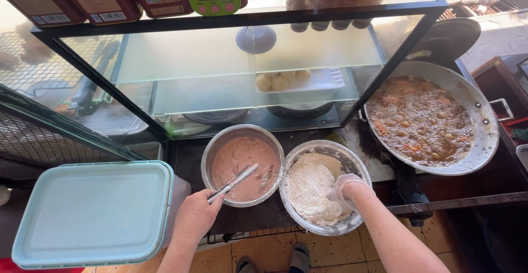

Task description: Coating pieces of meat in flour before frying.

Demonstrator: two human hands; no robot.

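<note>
Pale blue lidded tub [93, 212]: set at the far left, on the counter edge.
Left hand [197, 215]: closed around metal tongs [234, 182], whose tips are dipped in the batter bowl [242, 164], a steel bowl of pinkish-brown batter.
Flour bowl [324, 185]: placed just beside the batter bowl, touching it.
Right hand [345, 189]: gloved, pressed into the flour; its grip cannot be told.
Frying pan [432, 118]: seen at the right, filled with bubbling oil and browned pieces.
</note>
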